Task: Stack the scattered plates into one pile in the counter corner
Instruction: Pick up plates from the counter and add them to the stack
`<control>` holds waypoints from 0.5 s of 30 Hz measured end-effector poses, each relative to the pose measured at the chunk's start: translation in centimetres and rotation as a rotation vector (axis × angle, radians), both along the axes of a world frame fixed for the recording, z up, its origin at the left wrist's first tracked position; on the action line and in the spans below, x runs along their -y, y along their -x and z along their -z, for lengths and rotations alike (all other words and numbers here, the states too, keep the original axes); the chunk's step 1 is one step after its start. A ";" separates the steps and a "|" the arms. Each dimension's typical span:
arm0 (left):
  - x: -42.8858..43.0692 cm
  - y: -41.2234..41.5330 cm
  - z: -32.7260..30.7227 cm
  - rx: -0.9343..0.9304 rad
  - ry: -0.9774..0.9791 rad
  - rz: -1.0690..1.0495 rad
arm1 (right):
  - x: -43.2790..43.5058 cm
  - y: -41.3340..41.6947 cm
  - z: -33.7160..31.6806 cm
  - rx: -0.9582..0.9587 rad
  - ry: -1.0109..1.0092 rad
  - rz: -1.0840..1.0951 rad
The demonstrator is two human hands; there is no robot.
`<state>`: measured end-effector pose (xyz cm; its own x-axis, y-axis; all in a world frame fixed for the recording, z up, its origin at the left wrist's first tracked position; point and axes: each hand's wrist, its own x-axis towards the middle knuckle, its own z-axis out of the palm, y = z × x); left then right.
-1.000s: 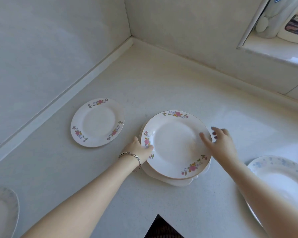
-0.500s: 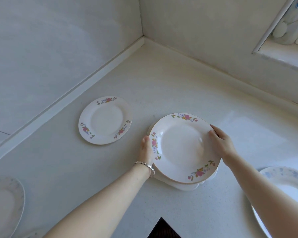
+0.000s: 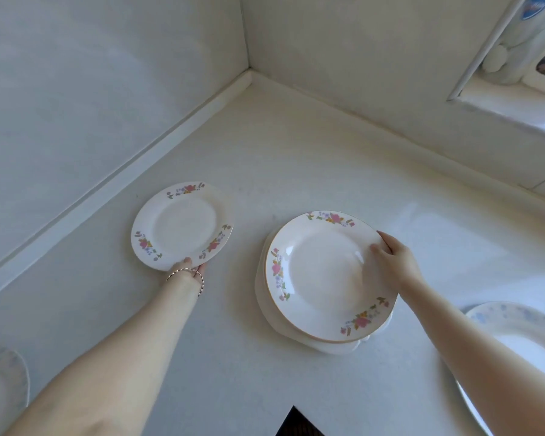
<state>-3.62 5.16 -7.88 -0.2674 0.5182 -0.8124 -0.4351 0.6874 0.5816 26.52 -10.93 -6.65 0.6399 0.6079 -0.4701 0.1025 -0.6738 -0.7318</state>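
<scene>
A small white plate with pink flowers lies on the counter near the left wall. My left hand holds its near rim, thumb on top and fingers at the edge. To the right sits a short pile: a large floral plate on top of plain white plates. My right hand grips the right rim of the top plate, thumb on its face. The counter corner lies beyond both plates.
A blue-patterned plate sits at the right edge of view, and another pale plate at the lower left. A window sill with bottles is at the upper right. A dark gap marks the counter's front edge.
My left hand has left the pile's left rim and moved left to the small floral plate's near rim. My right hand stays on the pile's right rim.
</scene>
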 end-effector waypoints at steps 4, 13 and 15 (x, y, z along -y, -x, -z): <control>0.9 -0.5 -3.3 0.160 -0.060 0.017 | 0.0 0.0 0.0 -0.010 0.002 0.000; 7.8 -3.7 -9.4 0.111 -0.165 0.491 | 0.9 1.5 -4.5 -0.145 -0.375 0.104; 8.9 -5.1 -9.5 0.094 -0.174 0.610 | 1.7 1.2 -5.9 -0.468 -0.438 0.110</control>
